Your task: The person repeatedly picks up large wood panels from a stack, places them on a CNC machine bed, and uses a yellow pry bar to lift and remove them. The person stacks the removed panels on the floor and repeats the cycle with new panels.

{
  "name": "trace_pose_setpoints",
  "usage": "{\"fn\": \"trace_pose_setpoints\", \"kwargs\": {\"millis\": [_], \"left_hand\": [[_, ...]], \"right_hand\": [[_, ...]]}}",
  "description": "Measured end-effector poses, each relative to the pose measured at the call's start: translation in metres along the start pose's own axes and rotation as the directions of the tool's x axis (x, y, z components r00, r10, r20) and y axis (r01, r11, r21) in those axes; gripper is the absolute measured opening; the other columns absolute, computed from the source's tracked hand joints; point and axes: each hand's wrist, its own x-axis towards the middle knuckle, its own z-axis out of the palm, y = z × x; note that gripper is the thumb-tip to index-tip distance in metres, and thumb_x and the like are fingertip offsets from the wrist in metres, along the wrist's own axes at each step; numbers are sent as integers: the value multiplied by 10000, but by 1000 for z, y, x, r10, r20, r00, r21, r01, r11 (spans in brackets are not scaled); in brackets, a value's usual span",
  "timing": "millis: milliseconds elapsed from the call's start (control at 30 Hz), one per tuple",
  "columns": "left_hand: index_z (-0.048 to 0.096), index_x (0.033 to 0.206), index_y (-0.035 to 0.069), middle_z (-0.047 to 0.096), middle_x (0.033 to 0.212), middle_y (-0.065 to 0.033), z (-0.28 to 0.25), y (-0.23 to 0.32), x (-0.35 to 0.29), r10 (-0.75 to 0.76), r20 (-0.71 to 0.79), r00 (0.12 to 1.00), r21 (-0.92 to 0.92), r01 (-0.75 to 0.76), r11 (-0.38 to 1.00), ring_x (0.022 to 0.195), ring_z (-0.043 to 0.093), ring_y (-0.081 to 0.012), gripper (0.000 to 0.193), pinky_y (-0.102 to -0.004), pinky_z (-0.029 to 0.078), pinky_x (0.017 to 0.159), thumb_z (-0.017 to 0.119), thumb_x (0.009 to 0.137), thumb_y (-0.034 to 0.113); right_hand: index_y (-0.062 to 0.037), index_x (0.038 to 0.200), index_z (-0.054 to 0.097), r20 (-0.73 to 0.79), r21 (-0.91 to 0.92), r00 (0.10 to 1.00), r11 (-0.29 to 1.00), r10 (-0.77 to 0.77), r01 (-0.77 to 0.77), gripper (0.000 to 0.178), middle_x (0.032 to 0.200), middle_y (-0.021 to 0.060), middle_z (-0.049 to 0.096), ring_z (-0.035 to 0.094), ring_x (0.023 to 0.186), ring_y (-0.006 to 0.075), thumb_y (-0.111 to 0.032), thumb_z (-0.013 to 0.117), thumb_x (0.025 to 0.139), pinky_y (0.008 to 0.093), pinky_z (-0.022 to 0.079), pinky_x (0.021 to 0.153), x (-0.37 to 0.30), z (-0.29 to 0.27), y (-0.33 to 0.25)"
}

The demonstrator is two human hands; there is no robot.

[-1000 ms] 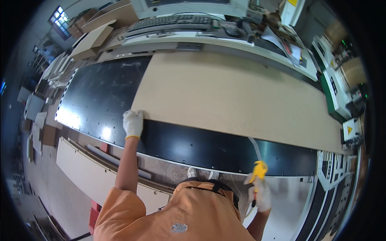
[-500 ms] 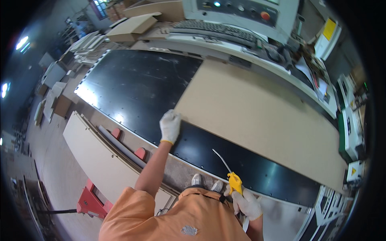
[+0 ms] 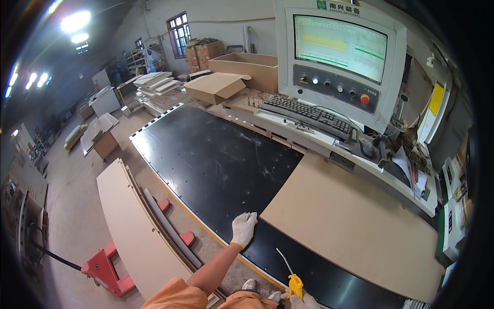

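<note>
My left hand (image 3: 244,229), in a white knit glove, is closed with its knuckles up, over the black machine table (image 3: 206,159). It is beside the near left corner of a large beige board (image 3: 355,221) that lies flat on the table. What the curled fingers hold, if anything, is hidden. My right hand (image 3: 307,302), also gloved and partly cut off by the lower edge, is closed round the handle of a yellow air blow gun (image 3: 295,285). The gun's thin bent metal nozzle points up and left over the table's near strip.
Behind the table stand a control cabinet with a lit screen (image 3: 339,49) and a keyboard (image 3: 309,114). An open cardboard box (image 3: 216,88) is to their left. Beige boards (image 3: 134,221) lie by a red pallet jack (image 3: 105,270) at the near left. Machine parts (image 3: 453,216) border the right.
The view has tilted upward, bringing in the screen and more of the hall. Both hands now sit lower in the picture. My left hand stays by the board's corner, and my right keeps the blow gun.
</note>
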Motion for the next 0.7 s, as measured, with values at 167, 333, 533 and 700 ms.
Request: {"fn": "trace_pose_setpoints", "kwargs": {"millis": [167, 333, 533, 700], "left_hand": [[695, 766, 27, 719, 794, -76, -1, 2, 1, -128, 93, 987, -279, 149, 949, 721, 666, -210, 458, -369, 517, 751, 682, 1048, 388], [627, 775, 99, 622, 770, -50, -6, -6, 3, -154, 478, 865, -824, 502, 263, 843, 657, -249, 426, -388, 514, 845, 641, 1120, 349], [515, 851, 91, 525, 1024, -152, -13, -3, -12, -209, 559, 802, -814, 579, 44, 988, 636, -391, 387, -264, 597, 691, 638, 1135, 324], [542, 915, 87, 561, 967, -163, -9, 11, -19, -289, 553, 781, -802, 593, 67, 875, 616, -329, 317, -366, 591, 751, 720, 1086, 286]], "right_hand": [[-59, 1303, 672, 66, 137, 998, 991, -24, 14, 351, 924, -1, 732, 498, 465, 56, -352, 537, 1166, 234, 418, 429, -2, -16, 26], [-60, 1329, 667, 121, 189, 992, 982, -27, 3, 368, 901, -2, 725, 502, 469, 56, -364, 542, 1164, 232, 413, 433, 7, -22, 44], [-67, 1313, 686, 99, -17, 995, 1000, 26, -24, 373, 874, -11, 703, 521, 491, 53, -377, 544, 1162, 226, 416, 451, 1, -15, 30], [-66, 1223, 729, 79, -41, 997, 999, 27, -24, 372, 800, -25, 664, 489, 461, 60, -386, 549, 1158, 244, 408, 444, -2, -10, 17]]}}
